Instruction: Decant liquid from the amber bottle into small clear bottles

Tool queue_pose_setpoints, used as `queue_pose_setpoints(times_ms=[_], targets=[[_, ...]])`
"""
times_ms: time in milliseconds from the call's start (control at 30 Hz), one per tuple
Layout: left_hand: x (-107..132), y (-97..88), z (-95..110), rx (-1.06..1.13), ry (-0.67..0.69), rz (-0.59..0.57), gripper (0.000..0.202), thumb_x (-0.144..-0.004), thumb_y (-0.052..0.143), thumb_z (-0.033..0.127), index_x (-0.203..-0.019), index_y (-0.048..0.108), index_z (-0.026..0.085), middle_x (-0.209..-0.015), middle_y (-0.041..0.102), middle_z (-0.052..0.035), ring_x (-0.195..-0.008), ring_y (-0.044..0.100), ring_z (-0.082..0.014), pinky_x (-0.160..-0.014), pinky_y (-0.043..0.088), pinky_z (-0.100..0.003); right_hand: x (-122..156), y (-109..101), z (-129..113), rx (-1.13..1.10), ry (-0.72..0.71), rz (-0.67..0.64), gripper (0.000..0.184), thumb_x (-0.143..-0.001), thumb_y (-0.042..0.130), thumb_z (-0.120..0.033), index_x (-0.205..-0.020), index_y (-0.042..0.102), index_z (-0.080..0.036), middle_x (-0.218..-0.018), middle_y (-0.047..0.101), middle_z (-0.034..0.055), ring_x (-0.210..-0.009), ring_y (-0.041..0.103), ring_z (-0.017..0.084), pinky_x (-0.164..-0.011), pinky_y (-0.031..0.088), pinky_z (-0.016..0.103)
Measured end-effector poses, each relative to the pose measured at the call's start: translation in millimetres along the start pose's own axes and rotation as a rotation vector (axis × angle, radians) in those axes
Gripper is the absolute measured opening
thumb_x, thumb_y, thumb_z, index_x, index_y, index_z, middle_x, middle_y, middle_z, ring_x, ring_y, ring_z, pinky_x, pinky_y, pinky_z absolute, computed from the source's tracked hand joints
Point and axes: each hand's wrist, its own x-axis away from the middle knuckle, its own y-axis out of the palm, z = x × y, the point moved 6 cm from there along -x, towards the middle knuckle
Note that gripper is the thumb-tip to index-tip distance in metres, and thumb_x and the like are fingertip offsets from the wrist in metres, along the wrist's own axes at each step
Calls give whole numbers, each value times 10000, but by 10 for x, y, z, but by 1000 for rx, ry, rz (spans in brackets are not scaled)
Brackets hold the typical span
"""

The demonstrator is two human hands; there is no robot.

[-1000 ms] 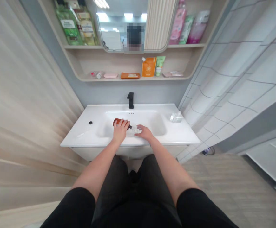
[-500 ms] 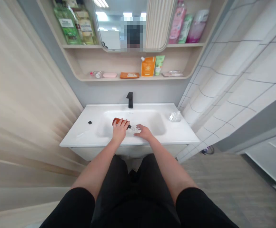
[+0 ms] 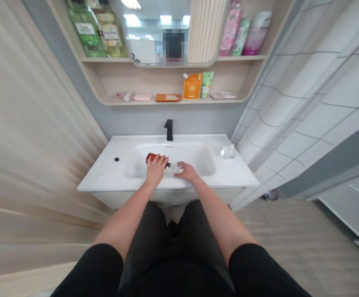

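Over the white sink basin, my left hand is closed around an amber-brown bottle. The bottle is tilted nearly flat, its dark neck pointing right. My right hand grips a small clear container from its right side. The bottle's neck meets or overlaps the near end of the clear container; whether they touch, I cannot tell. Any liquid passing between them is too small to make out. My fingers hide much of both things.
A black faucet rises behind the basin. On the counter lie a small black cap at left and a clear bottle-like object at right. Above, a shelf holds an orange pouch, a green tube and other toiletries.
Both hands keep nearly the same place, with the bottle still tilted toward the clear container. Only a very slight shift of the view shows.
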Motion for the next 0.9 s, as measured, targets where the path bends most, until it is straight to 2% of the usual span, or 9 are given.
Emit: queue_pose_setpoints(times_ms=[500,900], targets=[[-1,6,2,-7,11,14,629,-1036,407,125,-1620,589,273,-1649,600,-125,-1603,442,-350,-1350,208,-671,-1,0,2,17,3,7,759,-696,1019,-358,-1376,695,-267,-1292,800,72,-1136,782,295,-1040,605,426],[-22,13,14,7,28,-16,677,-1006,438,107,-1645,560,294,-1667,580,-128,-1624,413,-364,-1348,181,-698,10,-29,-6,40,-14,26,737,-698,1017,-375,-1361,709,-286,-1282,803,63,-1151,773,299,-1063,591,438]])
